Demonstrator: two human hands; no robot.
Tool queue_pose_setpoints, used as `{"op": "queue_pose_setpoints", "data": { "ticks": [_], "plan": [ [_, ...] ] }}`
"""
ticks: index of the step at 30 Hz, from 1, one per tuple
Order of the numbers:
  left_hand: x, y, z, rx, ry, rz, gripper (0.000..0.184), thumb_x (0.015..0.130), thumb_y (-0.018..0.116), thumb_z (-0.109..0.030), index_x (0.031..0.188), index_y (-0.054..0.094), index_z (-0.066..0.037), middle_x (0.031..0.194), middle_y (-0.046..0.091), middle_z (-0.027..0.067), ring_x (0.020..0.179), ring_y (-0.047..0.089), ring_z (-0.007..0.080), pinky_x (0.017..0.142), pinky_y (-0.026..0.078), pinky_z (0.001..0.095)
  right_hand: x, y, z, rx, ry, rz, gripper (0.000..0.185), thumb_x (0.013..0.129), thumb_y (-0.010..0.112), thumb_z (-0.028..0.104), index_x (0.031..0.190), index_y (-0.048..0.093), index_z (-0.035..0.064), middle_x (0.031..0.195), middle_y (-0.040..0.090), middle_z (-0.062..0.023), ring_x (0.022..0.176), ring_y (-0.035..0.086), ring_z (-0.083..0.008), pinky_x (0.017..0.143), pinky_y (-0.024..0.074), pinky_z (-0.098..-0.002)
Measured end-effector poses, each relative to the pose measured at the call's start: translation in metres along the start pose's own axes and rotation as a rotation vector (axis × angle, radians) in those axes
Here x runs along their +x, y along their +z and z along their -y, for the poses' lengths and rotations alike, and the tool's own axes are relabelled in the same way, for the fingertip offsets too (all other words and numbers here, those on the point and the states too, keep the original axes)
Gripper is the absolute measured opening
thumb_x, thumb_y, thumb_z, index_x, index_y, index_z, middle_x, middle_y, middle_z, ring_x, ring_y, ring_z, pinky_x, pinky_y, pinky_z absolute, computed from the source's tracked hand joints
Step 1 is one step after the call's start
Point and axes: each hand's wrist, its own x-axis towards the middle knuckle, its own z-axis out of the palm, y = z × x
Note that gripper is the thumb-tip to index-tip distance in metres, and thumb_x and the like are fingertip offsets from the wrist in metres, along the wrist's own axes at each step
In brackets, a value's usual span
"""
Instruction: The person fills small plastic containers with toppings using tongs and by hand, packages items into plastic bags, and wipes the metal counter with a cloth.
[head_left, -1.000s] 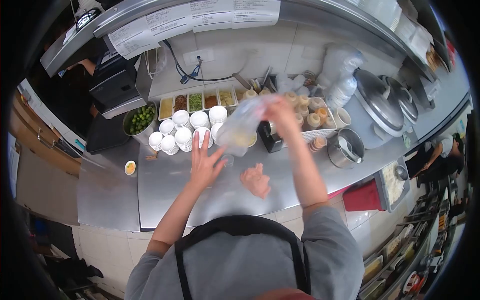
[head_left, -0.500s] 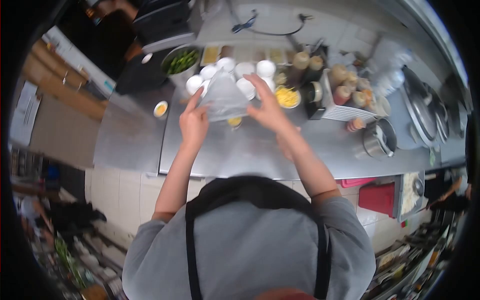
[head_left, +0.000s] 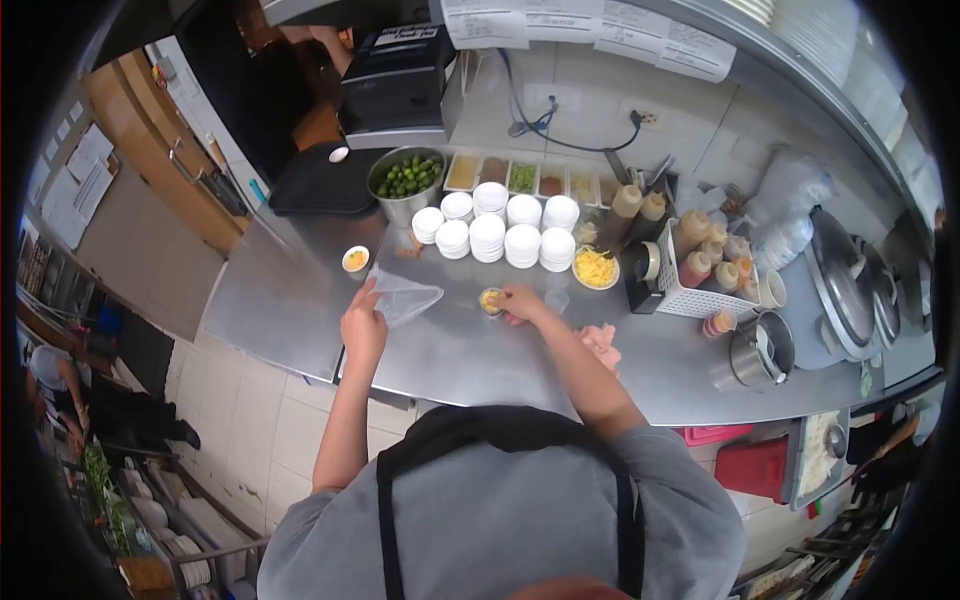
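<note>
My left hand (head_left: 362, 328) pinches the edge of a clear plastic bag (head_left: 408, 298), which hangs out to the right over the steel counter. To the right of it, the fingers of my right hand (head_left: 522, 304) close on the side of a small clear cup (head_left: 489, 301) with yellow and white bits in it. Just beyond that hand lies a clear round lid or empty cup (head_left: 557, 299). A pink cloth (head_left: 600, 346) rests beside my right forearm. Stacks of white bowls (head_left: 487, 236) stand behind the small cup.
A bowl of yellow strips (head_left: 597, 268) sits right of the stacks. Further right are a white basket (head_left: 705, 302) of squeeze bottles and a steel pot (head_left: 760, 350). At the back left stands a pot of green limes (head_left: 408, 180); a small white dish (head_left: 356, 259) is nearer.
Both hands were raised with the bag spread between them. My right hand has left the bag and come down to the small cup; my left has lowered leftward with the bag.
</note>
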Motion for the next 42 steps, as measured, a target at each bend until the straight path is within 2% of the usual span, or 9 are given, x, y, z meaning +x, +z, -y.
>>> {"op": "queue_pose_setpoints", "data": {
  "ticks": [14, 20, 22, 26, 29, 31, 33, 34, 42],
  "plan": [
    [0.002, 0.065, -0.036, 0.130, 0.039, 0.217, 0.035, 0.062, 0.053, 0.004, 0.096, 0.058, -0.004, 0.121, 0.050, 0.0114, 0.078, 0.061, 0.0342, 0.067, 0.050, 0.0418, -0.089, -0.035, 0.053, 0.740, -0.274, 0.373, 0.038, 0.081, 0.061, 0.011, 0.116, 0.045, 0.0050, 0.098, 0.059, -0.0080, 0.088, 0.059, -0.0149, 0.074, 0.0498, -0.0261],
    [-0.002, 0.088, -0.090, -0.100, 0.266, 0.335, 0.048, 0.062, 0.053, 0.003, 0.110, 0.051, -0.003, 0.131, 0.038, 0.0143, 0.079, 0.060, 0.0363, 0.067, 0.050, 0.0432, -0.078, -0.013, 0.030, 0.522, -0.334, 0.058, 0.032, 0.080, 0.060, 0.008, 0.110, 0.052, 0.0035, 0.099, 0.060, -0.0061, 0.086, 0.059, -0.0138, 0.071, 0.0486, -0.0246],
    [-0.005, 0.092, -0.103, -0.119, 0.287, 0.412, 0.056, 0.062, 0.053, 0.004, 0.117, 0.046, -0.003, 0.135, 0.033, 0.0147, 0.080, 0.060, 0.0363, 0.065, 0.050, 0.0424, -0.073, -0.003, 0.026, 0.215, -0.543, -0.312, 0.021, 0.080, 0.059, 0.006, 0.100, 0.056, 0.0008, 0.095, 0.061, -0.0062, 0.083, 0.059, -0.0144, 0.068, 0.0483, -0.0266],
    [-0.013, 0.086, -0.133, -0.106, 0.261, 0.482, 0.064, 0.061, 0.052, 0.006, 0.122, 0.042, -0.007, 0.136, 0.032, 0.0136, 0.083, 0.058, 0.0370, 0.066, 0.050, 0.0419, -0.085, -0.001, 0.045, -0.219, -0.361, -0.426, 0.013, 0.080, 0.057, 0.005, 0.092, 0.056, -0.0007, 0.090, 0.061, -0.0074, 0.079, 0.059, -0.0163, 0.067, 0.0478, -0.0295],
    [-0.020, 0.082, -0.140, -0.138, 0.370, 0.389, 0.060, 0.064, 0.052, 0.003, 0.122, 0.042, -0.006, 0.123, 0.045, 0.0140, 0.074, 0.059, 0.0347, 0.061, 0.049, 0.0420, -0.048, 0.009, 0.020, 1.035, -0.285, -0.033, 0.017, 0.086, 0.049, 0.011, 0.100, 0.051, 0.0020, 0.099, 0.057, -0.0078, 0.085, 0.057, -0.0195, 0.071, 0.0471, -0.0294],
    [-0.022, 0.081, -0.135, -0.186, 0.398, 0.382, 0.056, 0.065, 0.053, 0.000, 0.120, 0.043, -0.003, 0.111, 0.052, 0.0130, 0.071, 0.060, 0.0325, 0.059, 0.049, 0.0416, -0.064, 0.006, 0.050, 1.193, -0.199, -0.016, 0.024, 0.087, 0.050, 0.020, 0.102, 0.055, 0.0015, 0.091, 0.060, -0.0069, 0.087, 0.057, -0.0167, 0.075, 0.0454, -0.0307],
    [-0.024, 0.075, -0.134, -0.270, 0.451, 0.307, 0.053, 0.066, 0.053, -0.001, 0.118, 0.044, -0.001, 0.110, 0.053, 0.0130, 0.071, 0.060, 0.0312, 0.057, 0.049, 0.0403, -0.031, 0.010, 0.024, 0.928, -0.418, 0.053, 0.028, 0.086, 0.053, 0.020, 0.105, 0.054, -0.0008, 0.091, 0.059, -0.0062, 0.084, 0.057, -0.0166, 0.074, 0.0461, -0.0309],
    [-0.025, 0.073, -0.132, -0.296, 0.503, 0.227, 0.051, 0.066, 0.052, -0.001, 0.117, 0.044, 0.001, 0.115, 0.051, 0.0138, 0.071, 0.060, 0.0308, 0.057, 0.049, 0.0395, 0.007, 0.018, 0.013, 0.409, -0.239, -0.252, 0.031, 0.082, 0.058, 0.016, 0.107, 0.054, -0.0018, 0.089, 0.060, -0.0063, 0.076, 0.057, -0.0166, 0.068, 0.0470, -0.0288],
    [-0.039, 0.018, -0.121, -0.365, 0.201, 0.132, 0.053, 0.061, 0.058, 0.000, 0.113, 0.048, -0.001, 0.134, 0.034, 0.0158, 0.079, 0.060, 0.0325, 0.065, 0.050, 0.0397, -0.020, 0.042, 0.069, 0.059, -0.589, 0.010, 0.032, 0.079, 0.060, 0.015, 0.106, 0.055, -0.0010, 0.090, 0.060, -0.0072, 0.076, 0.057, -0.0165, 0.067, 0.0465, -0.0280]
  ]
}}
